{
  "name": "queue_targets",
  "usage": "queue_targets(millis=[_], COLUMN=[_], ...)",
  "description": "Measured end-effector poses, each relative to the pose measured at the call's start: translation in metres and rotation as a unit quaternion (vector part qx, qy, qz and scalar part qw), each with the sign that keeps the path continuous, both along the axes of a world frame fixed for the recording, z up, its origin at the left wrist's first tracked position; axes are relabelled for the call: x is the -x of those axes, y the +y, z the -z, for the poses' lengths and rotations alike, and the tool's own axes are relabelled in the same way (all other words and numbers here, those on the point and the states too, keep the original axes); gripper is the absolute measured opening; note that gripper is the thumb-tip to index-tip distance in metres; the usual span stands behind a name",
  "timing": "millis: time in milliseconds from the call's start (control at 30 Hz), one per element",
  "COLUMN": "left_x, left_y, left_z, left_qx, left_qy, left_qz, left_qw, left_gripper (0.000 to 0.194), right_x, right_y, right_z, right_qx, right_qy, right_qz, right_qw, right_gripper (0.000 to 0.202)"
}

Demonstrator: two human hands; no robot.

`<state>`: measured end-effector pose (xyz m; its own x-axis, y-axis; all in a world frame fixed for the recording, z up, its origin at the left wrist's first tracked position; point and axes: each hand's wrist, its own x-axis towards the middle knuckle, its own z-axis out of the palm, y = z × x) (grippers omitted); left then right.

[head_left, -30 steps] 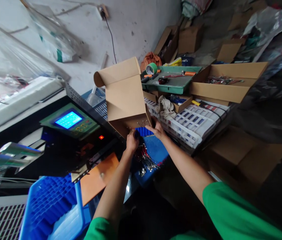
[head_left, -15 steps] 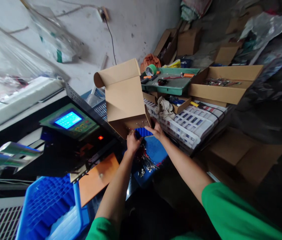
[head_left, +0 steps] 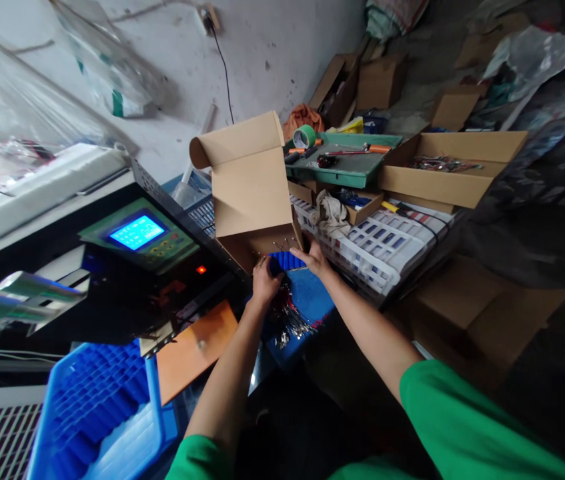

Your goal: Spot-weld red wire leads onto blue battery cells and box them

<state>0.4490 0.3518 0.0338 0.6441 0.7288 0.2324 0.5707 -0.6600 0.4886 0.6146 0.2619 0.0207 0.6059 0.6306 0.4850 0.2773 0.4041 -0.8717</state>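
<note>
In the head view, an open cardboard box (head_left: 252,193) stands tilted with its lid raised. My left hand (head_left: 265,280) is at its front, fingers curled beside a small dark blue thing; what they hold is hidden. At the box's right side, my right hand (head_left: 315,260) has its thumb over the front corner and its fingers behind the wall, gripping it. Thin wire ends stick up inside the box. Below my hands, a bundle of wires with metal terminals (head_left: 289,323) lies on a blue surface (head_left: 307,293).
To the left stands a black machine with a lit display (head_left: 137,232). A blue crate (head_left: 157,413) and an orange board (head_left: 195,350) lie below it. On the right are a white plastic basket (head_left: 362,267), a green tool tray (head_left: 357,175) and a cardboard box of parts (head_left: 437,179).
The view has shifted slightly. My hands hold nearly the same places at the box, and the wire bundle lies where it was.
</note>
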Motion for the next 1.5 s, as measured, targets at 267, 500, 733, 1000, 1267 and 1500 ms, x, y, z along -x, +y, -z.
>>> queue_targets(millis=[267,500,733,1000,1267,1500], left_x=[0.035,0.113,0.204,0.29,0.33,0.353], left_y=[-0.014,-0.069,-0.138,-0.194,-0.252,-0.277], left_z=[-0.029,-0.062,-0.06,-0.017,0.045,0.115], left_qx=[-0.004,0.051,0.012,-0.021,0.056,0.194], left_qy=[-0.035,-0.108,-0.149,-0.211,-0.219,-0.238], left_qz=[0.036,0.022,0.015,-0.061,-0.147,-0.272], left_qw=[0.999,0.993,0.989,0.975,0.963,0.912], left_gripper=[0.049,0.038,0.027,0.024,0.02,0.042], right_x=[-0.004,-0.007,-0.011,-0.007,-0.003,0.019], right_y=[0.0,-0.003,-0.002,-0.004,-0.014,-0.061], right_z=[0.005,0.006,0.012,0.01,-0.003,0.001], right_qx=[0.004,0.015,0.045,0.042,0.077,0.172], right_qy=[-0.015,-0.04,-0.064,-0.092,-0.117,-0.202], right_qz=[0.0,0.005,0.036,0.058,0.07,0.175], right_qw=[1.0,0.999,0.996,0.993,0.988,0.948], right_gripper=[0.076,0.082,0.09,0.094,0.092,0.048])
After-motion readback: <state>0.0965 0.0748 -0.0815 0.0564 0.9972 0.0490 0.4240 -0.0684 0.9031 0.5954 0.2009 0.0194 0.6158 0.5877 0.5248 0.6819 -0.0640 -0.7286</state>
